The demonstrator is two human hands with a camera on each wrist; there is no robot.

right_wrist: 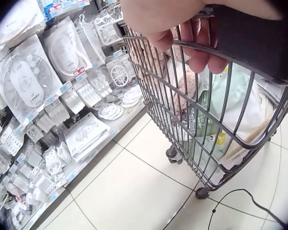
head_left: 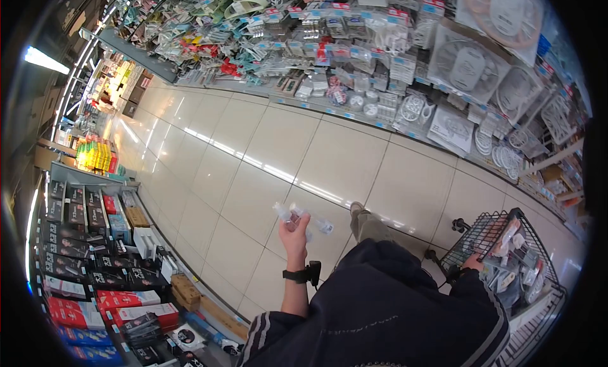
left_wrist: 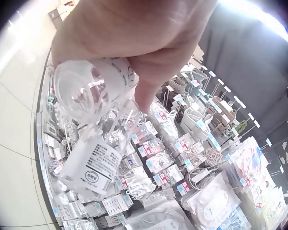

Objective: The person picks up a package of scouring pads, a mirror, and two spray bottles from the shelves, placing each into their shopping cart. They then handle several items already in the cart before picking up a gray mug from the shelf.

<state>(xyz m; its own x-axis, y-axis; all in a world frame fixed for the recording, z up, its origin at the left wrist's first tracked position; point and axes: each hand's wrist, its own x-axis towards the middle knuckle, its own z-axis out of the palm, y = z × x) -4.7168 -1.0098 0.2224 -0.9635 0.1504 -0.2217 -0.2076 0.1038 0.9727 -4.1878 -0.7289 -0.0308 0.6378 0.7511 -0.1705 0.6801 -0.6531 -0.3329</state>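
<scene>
My left hand (head_left: pixel 293 240) is raised over the aisle floor, its fingers curled round small clear plastic bottles. One clear bottle (left_wrist: pixel 81 93) shows its round base toward the left wrist camera. Just beyond it, another clear bottle (left_wrist: pixel 93 165) hangs lower and bears a printed label with black text. My right hand (right_wrist: pixel 177 33) holds the top rim of a black wire shopping cart (head_left: pixel 472 240), fingers hooked over the bar. Inside the cart lie bagged goods, among them a green and white package (right_wrist: pixel 228 98).
A long shelf (head_left: pixel 354 117) of hanging packs and white plastic goods runs along the far side. Boxed goods fill a lower shelf (head_left: pixel 95 265) on the left. Shiny tiled floor (head_left: pixel 253 177) lies between them. A thin black cable (right_wrist: pixel 245 190) hangs near the cart wheel.
</scene>
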